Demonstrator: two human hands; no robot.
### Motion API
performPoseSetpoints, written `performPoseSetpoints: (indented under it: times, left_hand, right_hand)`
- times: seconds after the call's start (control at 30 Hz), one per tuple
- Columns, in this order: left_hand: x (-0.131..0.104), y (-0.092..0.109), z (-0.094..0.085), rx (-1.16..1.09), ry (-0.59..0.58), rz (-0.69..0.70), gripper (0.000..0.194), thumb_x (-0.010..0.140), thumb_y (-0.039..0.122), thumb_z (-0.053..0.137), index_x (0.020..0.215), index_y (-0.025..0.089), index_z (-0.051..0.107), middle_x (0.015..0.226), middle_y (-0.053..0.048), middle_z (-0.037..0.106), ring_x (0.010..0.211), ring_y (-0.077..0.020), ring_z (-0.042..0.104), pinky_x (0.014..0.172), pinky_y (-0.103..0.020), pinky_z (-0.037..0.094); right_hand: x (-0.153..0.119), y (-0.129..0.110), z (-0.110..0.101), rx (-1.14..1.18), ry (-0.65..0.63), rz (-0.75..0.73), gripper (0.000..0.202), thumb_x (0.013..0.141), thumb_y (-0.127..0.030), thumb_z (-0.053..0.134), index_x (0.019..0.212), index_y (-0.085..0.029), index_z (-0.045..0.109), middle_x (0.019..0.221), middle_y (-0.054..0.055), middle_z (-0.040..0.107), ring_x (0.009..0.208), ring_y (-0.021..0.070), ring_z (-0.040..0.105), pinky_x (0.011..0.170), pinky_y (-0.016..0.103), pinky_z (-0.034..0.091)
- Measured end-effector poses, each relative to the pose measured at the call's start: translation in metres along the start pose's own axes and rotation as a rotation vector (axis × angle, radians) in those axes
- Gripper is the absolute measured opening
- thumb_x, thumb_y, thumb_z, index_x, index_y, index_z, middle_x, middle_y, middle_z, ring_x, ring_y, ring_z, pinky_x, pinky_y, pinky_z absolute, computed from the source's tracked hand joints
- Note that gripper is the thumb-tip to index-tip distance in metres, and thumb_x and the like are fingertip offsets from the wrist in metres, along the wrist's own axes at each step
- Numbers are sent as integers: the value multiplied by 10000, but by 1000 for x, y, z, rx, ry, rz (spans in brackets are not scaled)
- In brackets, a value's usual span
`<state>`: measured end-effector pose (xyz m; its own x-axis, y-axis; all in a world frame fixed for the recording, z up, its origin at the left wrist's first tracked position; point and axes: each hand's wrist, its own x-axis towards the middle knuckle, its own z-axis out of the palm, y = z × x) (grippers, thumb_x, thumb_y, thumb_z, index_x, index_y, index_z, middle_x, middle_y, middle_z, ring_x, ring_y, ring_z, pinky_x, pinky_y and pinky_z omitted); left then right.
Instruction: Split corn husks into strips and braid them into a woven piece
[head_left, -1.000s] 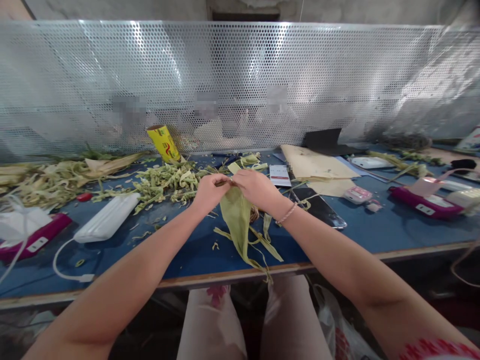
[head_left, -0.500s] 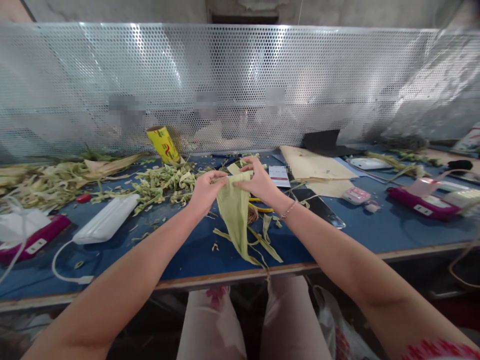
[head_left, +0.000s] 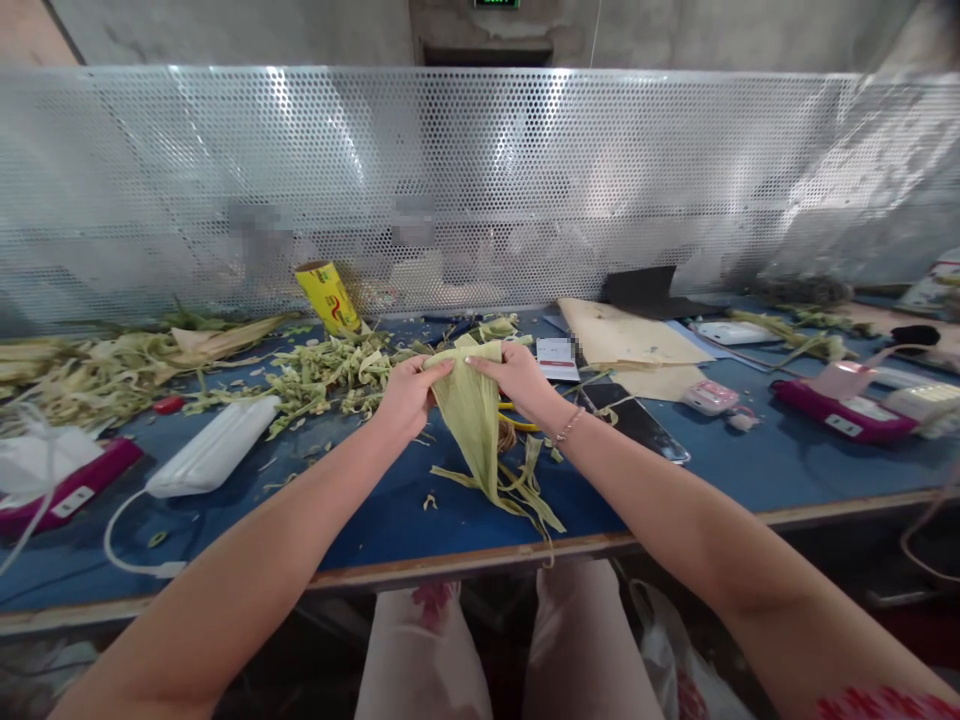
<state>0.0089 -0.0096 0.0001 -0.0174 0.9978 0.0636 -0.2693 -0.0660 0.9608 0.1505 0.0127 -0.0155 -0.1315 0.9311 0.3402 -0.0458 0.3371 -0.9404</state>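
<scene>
A pale green corn husk (head_left: 471,425) hangs between my hands, its wide top edge held up and its narrow end trailing toward the table's front edge. My left hand (head_left: 414,392) pinches the husk's upper left corner. On the other side, my right hand (head_left: 517,375) grips the upper right, thumb lying across the front. Behind and beside the husk, partly covered, are a small coil of brown twine (head_left: 507,436) and a yellow-handled tool (head_left: 525,424). Thin husk strips (head_left: 534,490) lie just right of the hanging end.
A heap of husk scraps (head_left: 322,375) spreads on the left behind a white power bank (head_left: 214,447). A yellow tube (head_left: 330,298) leans near the perforated metal screen (head_left: 480,190). Right of my hands lie a phone (head_left: 637,422), brown paper (head_left: 622,335) and a purple power strip (head_left: 840,412).
My right fingers, raised above the husk's top before, have folded down and now grip its edge with the thumb in front. The view has tilted up slightly.
</scene>
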Motion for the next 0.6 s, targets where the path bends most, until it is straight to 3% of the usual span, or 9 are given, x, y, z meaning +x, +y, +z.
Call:
performPoseSetpoints:
  times: [0.43, 0.53, 0.6]
  left_hand:
    - [6, 0, -4, -110, 83, -10, 185, 464, 170, 727, 572, 128, 583, 512, -1, 609, 469, -109, 544, 502, -236, 447]
    - [10, -1, -7, -116, 122, 12, 176, 481, 170, 719, 579, 126, 579, 532, 1, 618, 489, -105, 554, 537, -238, 456]
    - [13, -3, -10, -111, 132, 33, 193, 487, 185, 722, 606, 127, 582, 553, 0, 626, 507, -113, 567, 557, -250, 464]
  right_hand:
    - [-4, -5, 8, -75, 113, -144, 225, 657, -346, 602, 574, -164, 499, 559, -40, 493, 514, 76, 427, 512, 214, 369]
    - [-3, -6, 7, -65, 112, -129, 226, 648, -358, 614, 592, -165, 512, 567, -37, 511, 525, 81, 451, 525, 218, 386]
    - [-4, -7, 8, 28, 45, -56, 243, 630, -395, 629, 652, -168, 544, 606, -25, 557, 549, 91, 497, 544, 227, 420]
